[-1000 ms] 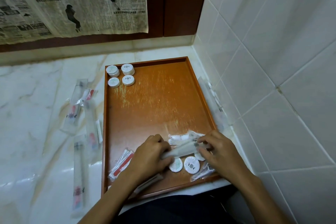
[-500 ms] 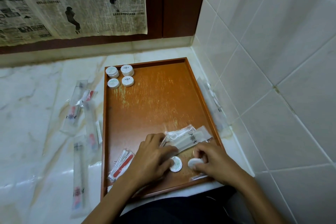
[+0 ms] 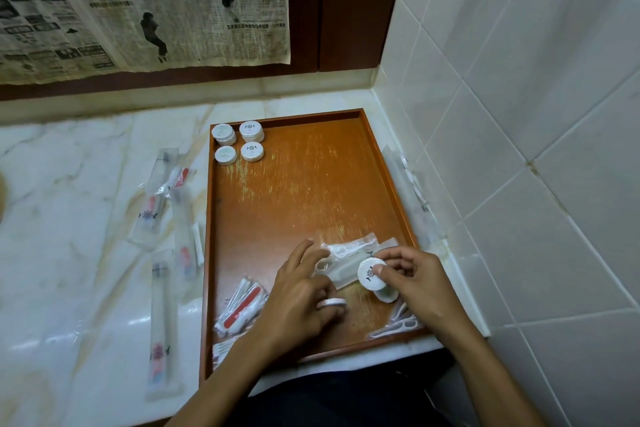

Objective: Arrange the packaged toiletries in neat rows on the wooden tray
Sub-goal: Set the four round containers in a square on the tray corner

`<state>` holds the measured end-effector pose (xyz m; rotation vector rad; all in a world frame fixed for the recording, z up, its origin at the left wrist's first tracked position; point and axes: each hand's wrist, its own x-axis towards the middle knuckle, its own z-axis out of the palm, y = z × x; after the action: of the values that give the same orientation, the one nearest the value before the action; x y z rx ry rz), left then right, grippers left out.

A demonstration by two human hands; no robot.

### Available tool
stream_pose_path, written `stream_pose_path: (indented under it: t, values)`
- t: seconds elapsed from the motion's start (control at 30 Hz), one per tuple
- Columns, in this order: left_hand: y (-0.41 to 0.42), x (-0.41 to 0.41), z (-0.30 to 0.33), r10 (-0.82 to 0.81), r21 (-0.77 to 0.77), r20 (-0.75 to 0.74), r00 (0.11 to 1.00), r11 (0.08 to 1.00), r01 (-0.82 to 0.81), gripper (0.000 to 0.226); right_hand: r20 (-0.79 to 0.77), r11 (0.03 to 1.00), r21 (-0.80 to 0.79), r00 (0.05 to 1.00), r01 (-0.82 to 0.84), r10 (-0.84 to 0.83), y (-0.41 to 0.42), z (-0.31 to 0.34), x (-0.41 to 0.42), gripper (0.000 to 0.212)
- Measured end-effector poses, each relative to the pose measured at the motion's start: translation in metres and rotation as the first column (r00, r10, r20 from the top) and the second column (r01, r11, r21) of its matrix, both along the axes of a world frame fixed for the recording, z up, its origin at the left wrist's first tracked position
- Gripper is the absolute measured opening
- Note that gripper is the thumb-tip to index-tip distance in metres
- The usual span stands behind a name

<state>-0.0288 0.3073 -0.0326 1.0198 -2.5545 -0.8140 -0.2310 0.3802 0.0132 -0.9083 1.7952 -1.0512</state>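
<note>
Near the front edge of the wooden tray [image 3: 388, 184], both hands are each taking up one small round packaged item. The right hand [image 3: 412, 282] pinches a white disc with a dark emblem [image 3: 370, 273] between thumb and fingertips, lifted and tilted above the tray floor. The left hand [image 3: 298, 298] curls its fingers round a second white disc [image 3: 331, 303], seen edge-on.

Just under the right hand lies a third disc [image 3: 386, 295], and between the hands a clear flat sachet [image 3: 349, 255] sits crooked on the wood. A packet with a red strip [image 3: 242, 305] lies at the tray's near left, and clear packets holding white picks [image 3: 398, 321] at the near right.

At the far left corner four discs [image 3: 239, 144] already stand in a two-by-two block. To do this step well, I judge each held disc should go down flat, emblem up, right beside that block, carrying on its lines without knocking the placed ones.

Long clear sleeves with toothbrush-like contents [image 3: 162, 288] lie scattered on the marble worktop [image 3: 69, 184] left of the tray, and another clear packet [image 3: 412, 191] is wedged between tray and tiled wall.
</note>
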Motion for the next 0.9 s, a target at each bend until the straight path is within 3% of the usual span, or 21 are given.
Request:
stream_pose_path:
  t: [0.1,0.17,0.3,0.43,0.57,0.73,0.9]
  values:
    - [-0.003,0.007,0.007,0.182,0.078,-0.123,0.976,0.982,-0.173,0.029,0.093,1.0,0.027,0.996,0.011,-0.014,-0.005,0.002,0.011,0.016]
    - [-0.004,0.014,0.015,0.346,0.122,-0.112,0.932,0.935,-0.333,0.026,0.148,0.998,0.054,0.989,0.015,-0.023,-0.01,0.003,0.02,0.015]
    - [-0.004,0.033,0.025,0.601,0.408,-0.085,0.795,0.749,-0.522,0.012,0.221,0.998,0.07,0.975,-0.006,-0.01,-0.022,0.002,0.037,0.022]
    - [-0.007,0.045,0.041,0.769,0.763,-0.121,0.627,0.476,-0.437,0.009,0.322,0.996,0.077,0.947,-0.039,0.012,-0.036,0.002,0.055,0.029]
    - [-0.014,0.054,0.046,0.855,0.884,-0.129,0.502,0.329,-0.332,0.019,0.38,0.994,0.092,0.925,-0.063,0.023,-0.051,0.003,0.071,0.032]
    - [-0.024,0.064,0.045,0.891,0.926,-0.112,0.44,0.254,-0.28,0.025,0.386,0.991,0.092,0.921,-0.098,0.055,-0.068,0.005,0.084,0.027]
    - [-0.039,0.068,0.048,0.885,0.913,-0.137,0.445,0.288,-0.29,0.022,0.379,0.995,0.083,0.925,-0.063,0.027,-0.082,0.003,0.092,0.016]
